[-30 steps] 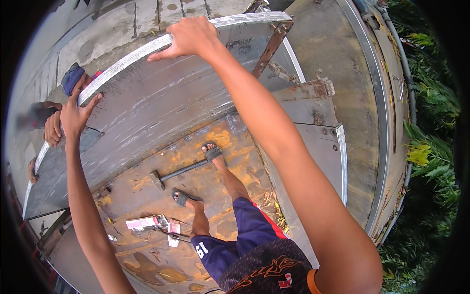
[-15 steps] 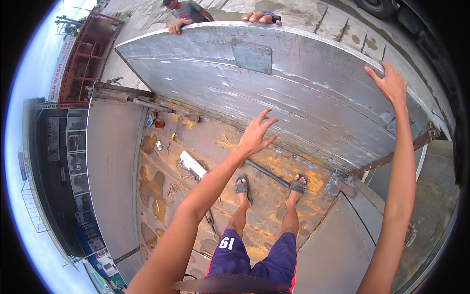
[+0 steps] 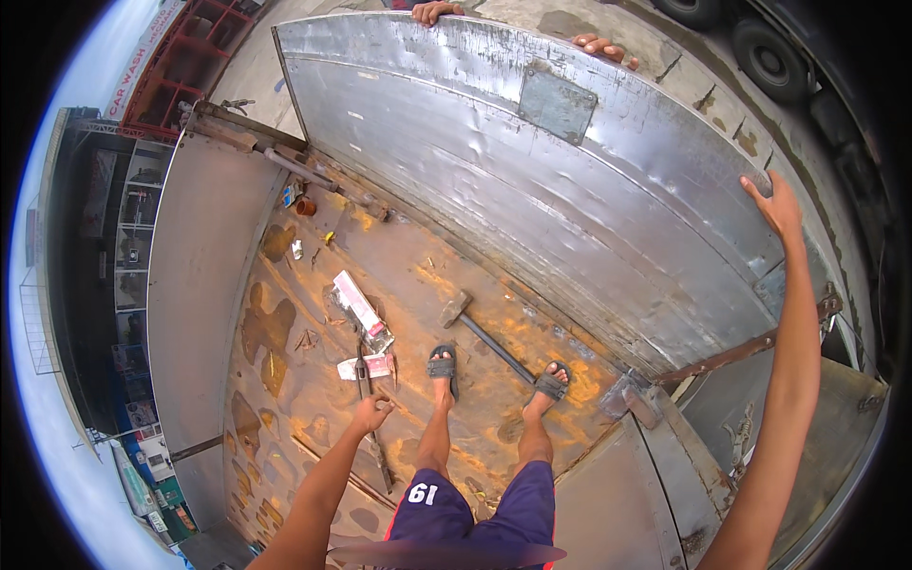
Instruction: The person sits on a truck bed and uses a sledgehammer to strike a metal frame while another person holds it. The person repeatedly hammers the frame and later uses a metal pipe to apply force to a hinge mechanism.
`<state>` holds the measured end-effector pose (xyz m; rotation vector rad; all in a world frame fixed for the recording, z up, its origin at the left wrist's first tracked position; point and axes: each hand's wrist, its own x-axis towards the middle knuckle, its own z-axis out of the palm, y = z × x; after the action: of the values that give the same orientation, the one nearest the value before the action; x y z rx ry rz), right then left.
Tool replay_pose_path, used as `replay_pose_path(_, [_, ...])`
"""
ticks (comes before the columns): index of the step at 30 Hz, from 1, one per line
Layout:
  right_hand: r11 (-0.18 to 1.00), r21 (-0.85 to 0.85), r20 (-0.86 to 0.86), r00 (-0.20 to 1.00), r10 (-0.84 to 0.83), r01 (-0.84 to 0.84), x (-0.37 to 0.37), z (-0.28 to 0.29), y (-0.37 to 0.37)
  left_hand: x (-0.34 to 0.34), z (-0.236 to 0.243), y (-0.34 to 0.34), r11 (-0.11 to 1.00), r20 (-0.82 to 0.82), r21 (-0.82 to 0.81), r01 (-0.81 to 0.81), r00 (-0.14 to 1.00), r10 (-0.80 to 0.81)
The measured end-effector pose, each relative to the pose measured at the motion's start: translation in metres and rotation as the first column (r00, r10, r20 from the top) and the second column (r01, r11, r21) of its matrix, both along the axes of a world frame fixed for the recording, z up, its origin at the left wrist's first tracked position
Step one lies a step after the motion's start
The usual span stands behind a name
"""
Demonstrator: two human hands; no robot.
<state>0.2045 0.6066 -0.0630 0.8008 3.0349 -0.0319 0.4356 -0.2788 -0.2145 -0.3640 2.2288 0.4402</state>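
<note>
My right hand (image 3: 779, 204) grips the curved top edge of a dented aluminium panel (image 3: 456, 123), which has a riveted patch (image 3: 556, 104). My left hand (image 3: 373, 411) hangs low with fingers curled and nothing visible in them; beneath it a metal rod with fittings (image 3: 362, 370) lies on the rusty floor (image 3: 285, 418) beside pink-and-white packaging (image 3: 359, 309). A long-handled sledgehammer (image 3: 456, 309) lies between the panel and my sandalled feet. Another person's hands (image 3: 437, 13) (image 3: 598, 49) hold the panel's top from the far side, the rest of that person largely hidden.
A side panel (image 3: 190, 275) stands at left, with a pipe (image 3: 294, 166) and small cans (image 3: 306, 205) near the far corner. A hinged metal section (image 3: 684, 475) is at lower right. Outside are large truck wheels (image 3: 769, 59), a red rack (image 3: 199, 52) and a dark shopfront (image 3: 76, 275).
My view has swung round toward the left side. My left hand has let go of the panel's edge and dropped low, its fingers curling. My right hand stays on the edge, farther along it.
</note>
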Motion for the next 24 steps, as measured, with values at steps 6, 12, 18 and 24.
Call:
replay_pose_path(6, [0.998,-0.045,0.020,0.999,-0.042,0.043,-0.003,-0.009,0.008,0.056,-0.003,-0.022,0.995,-0.003,0.039,-0.089,0.996,0.089])
replay_pose_path(12, [0.997,-0.022,0.045,0.996,-0.076,0.077,-0.015,-0.023,0.023,0.083,-0.017,-0.033,0.984,-0.063,0.049,-0.174,0.982,0.176])
replay_pose_path(18, [0.993,-0.013,0.060,0.991,-0.117,0.118,-0.023,-0.031,0.031,0.093,-0.016,-0.048,0.972,-0.167,0.048,-0.230,0.958,0.234])
replay_pose_path(24, [0.991,0.007,0.000,0.991,-0.136,0.136,-0.026,-0.037,0.038,0.109,-0.023,-0.067,0.951,-0.235,0.020,-0.309,0.923,0.305])
